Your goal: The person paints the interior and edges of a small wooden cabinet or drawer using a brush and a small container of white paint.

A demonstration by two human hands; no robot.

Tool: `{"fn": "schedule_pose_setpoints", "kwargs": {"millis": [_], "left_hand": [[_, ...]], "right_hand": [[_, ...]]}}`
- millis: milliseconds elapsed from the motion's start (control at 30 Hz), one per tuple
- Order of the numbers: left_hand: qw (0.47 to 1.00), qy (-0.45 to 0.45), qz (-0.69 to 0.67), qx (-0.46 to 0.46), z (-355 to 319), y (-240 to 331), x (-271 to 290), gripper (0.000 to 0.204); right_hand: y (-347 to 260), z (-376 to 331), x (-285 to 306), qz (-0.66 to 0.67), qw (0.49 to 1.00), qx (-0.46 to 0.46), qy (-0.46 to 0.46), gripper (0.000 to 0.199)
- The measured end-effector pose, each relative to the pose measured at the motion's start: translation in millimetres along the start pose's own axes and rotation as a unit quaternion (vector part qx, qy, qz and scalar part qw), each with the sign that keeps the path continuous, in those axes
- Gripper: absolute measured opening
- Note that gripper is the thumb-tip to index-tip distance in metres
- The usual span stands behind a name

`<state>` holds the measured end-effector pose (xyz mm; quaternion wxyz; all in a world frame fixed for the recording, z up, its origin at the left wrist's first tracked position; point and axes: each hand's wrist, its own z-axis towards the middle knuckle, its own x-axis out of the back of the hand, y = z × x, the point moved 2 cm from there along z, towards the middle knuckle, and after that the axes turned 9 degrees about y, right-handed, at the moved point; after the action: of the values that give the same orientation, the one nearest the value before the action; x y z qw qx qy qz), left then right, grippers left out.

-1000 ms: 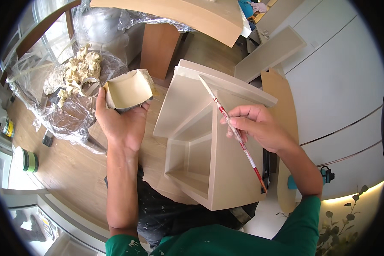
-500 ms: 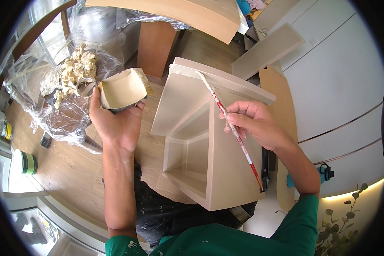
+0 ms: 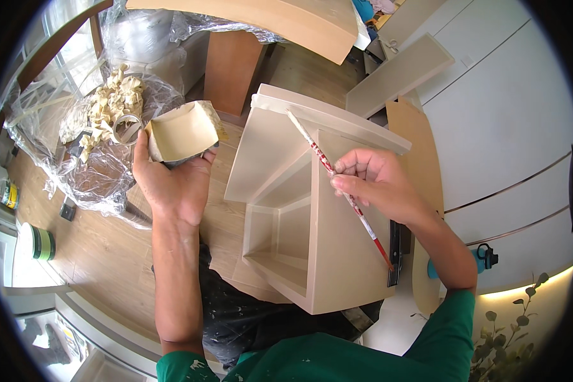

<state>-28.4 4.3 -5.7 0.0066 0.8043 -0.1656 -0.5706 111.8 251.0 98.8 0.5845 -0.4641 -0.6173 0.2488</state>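
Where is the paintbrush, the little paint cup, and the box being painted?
paintbrush [image 3: 353, 205], head view, middle of its red and white handle.
paint cup [image 3: 181, 132], head view, its beige inside.
box [image 3: 347, 254], head view, its flat outer side.

A round green-and-white tin [image 3: 37, 242] and a small yellow-labelled can [image 3: 6, 193] stand at the far left floor edge.

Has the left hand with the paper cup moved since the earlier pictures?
Cannot tell: the left hand and paper cup sit about as far from the beige cabinet as before.
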Motion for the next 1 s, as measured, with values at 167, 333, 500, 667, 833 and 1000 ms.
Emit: {"fn": "schedule_pose_setpoints", "kwargs": {"millis": [167, 333, 500, 667, 833, 1000], "left_hand": [[1.000, -0.020, -0.004, 0.002, 1.3, 0.9, 2.0, 0.046], [1.000, -0.022, -0.004, 0.002, 1.5, 2.9, 3.2, 0.047], [1.000, -0.021, -0.002, 0.000, 1.6, 2.0, 3.2, 0.048], [1.000, -0.015, -0.003, -0.002, 0.4, 0.7, 0.8, 0.048], [1.000, -0.014, -0.007, 0.004, 1.4, 1.4, 2.7, 0.049], [1.000, -0.014, -0.001, 0.001, 1.6, 0.8, 2.2, 0.048]], "right_hand": [[3.0, 5.2, 2.3, 0.007, 1.000, 0.016, 0.005, 0.022], [1.6, 7.0, 0.6, 0.006, 1.000, 0.009, 0.023, 0.023], [1.0, 6.7, 2.0, 0.009, 1.000, 0.011, 0.028, 0.021], [4.3, 7.0, 3.5, 0.020, 0.999, 0.022, 0.034, 0.020], [4.3, 5.7, 3.4, 0.019, 0.999, 0.018, 0.040, 0.019], [7.1, 5.0, 6.0, 0.028, 0.998, 0.020, 0.046, 0.019]]}}
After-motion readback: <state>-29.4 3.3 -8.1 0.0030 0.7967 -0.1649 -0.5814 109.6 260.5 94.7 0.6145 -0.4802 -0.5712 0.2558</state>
